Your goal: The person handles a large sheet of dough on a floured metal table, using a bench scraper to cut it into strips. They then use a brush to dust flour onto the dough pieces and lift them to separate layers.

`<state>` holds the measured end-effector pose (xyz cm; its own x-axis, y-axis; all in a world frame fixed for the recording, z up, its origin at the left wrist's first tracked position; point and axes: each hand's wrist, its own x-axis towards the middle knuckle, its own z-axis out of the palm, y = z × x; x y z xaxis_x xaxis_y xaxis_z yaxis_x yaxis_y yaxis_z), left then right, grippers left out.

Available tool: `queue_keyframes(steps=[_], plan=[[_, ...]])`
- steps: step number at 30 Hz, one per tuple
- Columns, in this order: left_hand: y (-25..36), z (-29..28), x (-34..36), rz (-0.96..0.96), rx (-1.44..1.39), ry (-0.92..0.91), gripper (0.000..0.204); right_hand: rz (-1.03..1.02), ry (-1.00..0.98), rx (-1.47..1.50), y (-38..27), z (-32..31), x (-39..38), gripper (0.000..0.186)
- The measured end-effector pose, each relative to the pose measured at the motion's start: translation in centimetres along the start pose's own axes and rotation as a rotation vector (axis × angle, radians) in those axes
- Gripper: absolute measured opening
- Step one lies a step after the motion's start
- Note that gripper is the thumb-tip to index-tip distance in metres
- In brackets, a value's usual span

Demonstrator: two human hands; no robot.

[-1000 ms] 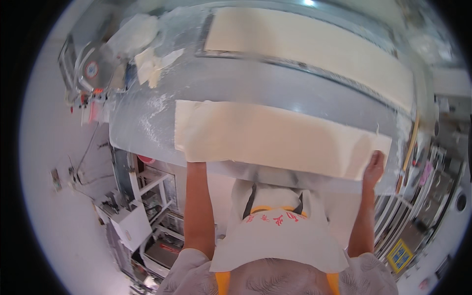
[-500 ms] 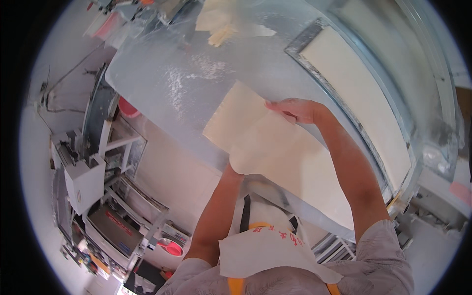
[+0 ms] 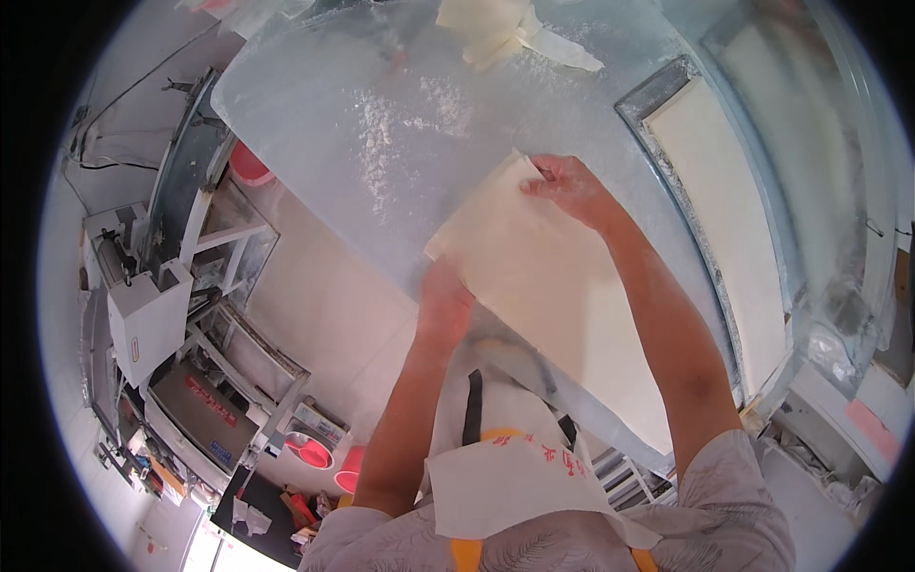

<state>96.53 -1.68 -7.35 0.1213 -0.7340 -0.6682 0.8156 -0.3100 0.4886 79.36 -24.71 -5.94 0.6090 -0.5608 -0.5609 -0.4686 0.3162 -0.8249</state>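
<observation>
Head view: nearest, the left hand (image 3: 443, 303) grips the near edge of the dough sheet (image 3: 553, 286) – its fingers hidden beneath it. Farther out, the right hand (image 3: 570, 183) pinches its far corner on the floured bench (image 3: 381, 133); folded dough (image 3: 496, 29) beyond is cut off.

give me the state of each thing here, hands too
dough sheet: flat on the table, held at two corners
left hand: grips the sheet's near corner
right hand: pinches the far corner
table: dusted with flour
tray: holds another flat dough sheet
dough scraps: piled at the far edge
</observation>
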Motion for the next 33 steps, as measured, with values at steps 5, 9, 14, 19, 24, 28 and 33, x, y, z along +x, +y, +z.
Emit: queue_keyframes(steps=[5,9,14,19,24,28,33], plan=[[-0.7,-1.0,-0.2,0.273,1.124,0.477,0.032,-0.022,0.133,-0.331,-1.7,1.3,0.6,0.022],[-0.7,0.0,-0.4,0.471,1.129,0.583,0.029,-0.35,0.414,-0.387,-0.8,2.2,0.0,0.019],[-2.5,2.1,-0.5,0.984,1.681,0.213,0.048,-0.575,0.88,-0.387,0.8,3.4,-6.3,0.026],[-5.9,5.3,0.0,0.819,2.041,-0.265,0.07,-0.408,1.017,-0.558,9.5,9.1,-17.8,0.042],[-5.8,2.8,0.6,0.824,2.199,-0.166,0.079,-0.191,0.888,-0.6,15.8,13.2,-25.9,0.064],[-8.3,4.2,-0.1,0.899,2.306,-0.036,0.085,-0.153,0.814,-0.752,20.1,13.5,-28.8,0.07],[-11.4,1.4,2.2,1.064,2.26,-0.131,0.081,-0.225,0.847,-0.663,24.8,12.6,-35.9,0.063]])
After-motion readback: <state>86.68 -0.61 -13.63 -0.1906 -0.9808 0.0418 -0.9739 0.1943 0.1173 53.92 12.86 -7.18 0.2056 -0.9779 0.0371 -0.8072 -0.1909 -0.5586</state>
